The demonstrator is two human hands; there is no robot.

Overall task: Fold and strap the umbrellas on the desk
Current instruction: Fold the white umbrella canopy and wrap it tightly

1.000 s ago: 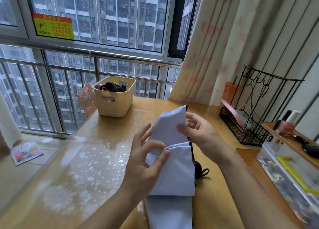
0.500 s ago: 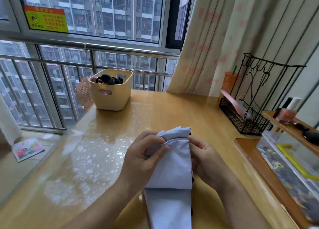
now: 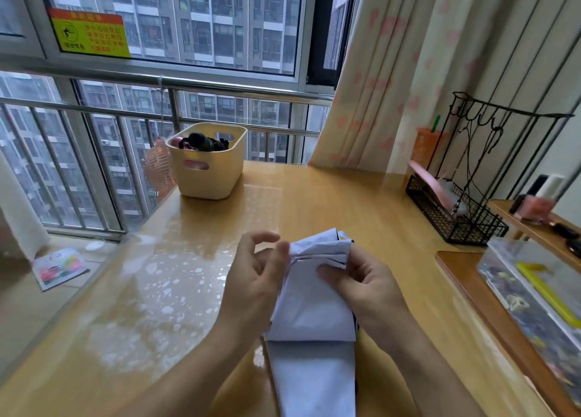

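Note:
A pale lavender umbrella (image 3: 311, 316) with a black inner edge lies lengthwise on the wooden desk (image 3: 330, 203), its folded canopy bunched at the far end. My right hand (image 3: 364, 287) grips that end from the right, thumb pressed on top of the fabric and fingers behind it. Against the fabric's left edge sits my left hand (image 3: 254, 281). Its fingers are loosely spread and its thumb tip touches the fold. No strap is visible.
A cream basket (image 3: 210, 178) holding dark items stands at the desk's far left, with a pink fan (image 3: 158, 168) beside it. At the right are a black wire rack (image 3: 462, 215), a clear plastic box (image 3: 534, 294) and a low shelf with bottles (image 3: 534, 206).
The raised flap of fabric has been folded down and gathered toward me. My left hand has loosened from the fold, while my right thumb has come over the top.

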